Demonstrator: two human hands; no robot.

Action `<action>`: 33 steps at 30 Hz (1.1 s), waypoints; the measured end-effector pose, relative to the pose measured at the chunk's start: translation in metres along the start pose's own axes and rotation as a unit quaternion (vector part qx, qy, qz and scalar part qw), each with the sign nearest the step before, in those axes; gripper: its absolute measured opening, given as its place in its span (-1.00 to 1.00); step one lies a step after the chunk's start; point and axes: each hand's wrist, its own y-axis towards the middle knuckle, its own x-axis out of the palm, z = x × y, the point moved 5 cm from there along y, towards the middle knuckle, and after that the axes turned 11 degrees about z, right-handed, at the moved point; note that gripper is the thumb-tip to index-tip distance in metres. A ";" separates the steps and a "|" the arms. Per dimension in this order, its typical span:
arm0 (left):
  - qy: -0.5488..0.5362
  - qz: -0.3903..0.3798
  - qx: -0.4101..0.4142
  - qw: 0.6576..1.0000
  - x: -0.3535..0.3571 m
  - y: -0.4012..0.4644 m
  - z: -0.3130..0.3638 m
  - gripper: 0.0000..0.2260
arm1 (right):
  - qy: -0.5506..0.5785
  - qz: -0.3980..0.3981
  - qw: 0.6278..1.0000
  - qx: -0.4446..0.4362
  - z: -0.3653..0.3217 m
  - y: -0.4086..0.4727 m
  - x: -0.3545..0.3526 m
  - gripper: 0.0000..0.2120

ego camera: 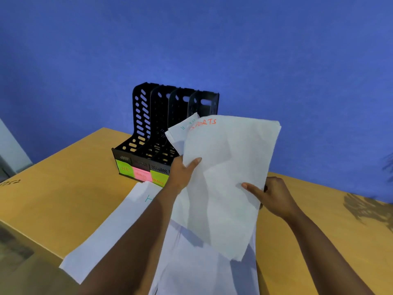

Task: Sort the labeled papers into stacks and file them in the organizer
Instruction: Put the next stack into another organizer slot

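Both hands hold a sheaf of white papers raised above the table, in front of the right end of the organizer. Left hand grips the sheaf's left edge, thumb laid flat on the front sheet, other fingers hidden behind. Right hand pinches the right edge lower down, thumb on the front, fingers curled behind. Top sheet thin, limp, faintly creased, with "SPORTS" in red marker at its far edge. A second sheet fans out behind it to the left, bearing blue-green writing too blurred to read. Organizer: black plastic, four upright dividers with curved tops and oval perforations, standing at the table's far side near the blue wall. Three sticky labels on its near lip: green with "HR" at left, pink in the middle, green at right; wording on the last two unclear. More white papers lie flat on the table under the forearms, just near of the organizer; the left one shows a blue-green letter, partly covered by the left arm. Table top smooth, tan wood-look laminate. Dark leaf-like shadow on the table at far right.
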 end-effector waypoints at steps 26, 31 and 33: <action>0.586 -0.036 0.037 0.808 -0.142 0.118 -0.067 -0.31 | 0.108 0.160 0.980 -0.053 -0.149 0.113 0.131 -0.77; 0.585 -0.035 -0.012 0.810 -0.138 0.114 -0.085 -0.15 | 0.060 0.216 0.964 -0.141 -0.165 0.126 0.152 -0.73; 0.579 -0.036 -0.021 0.814 -0.136 0.113 -0.089 -0.09 | 0.020 0.219 0.961 -0.166 -0.169 0.132 0.162 -0.65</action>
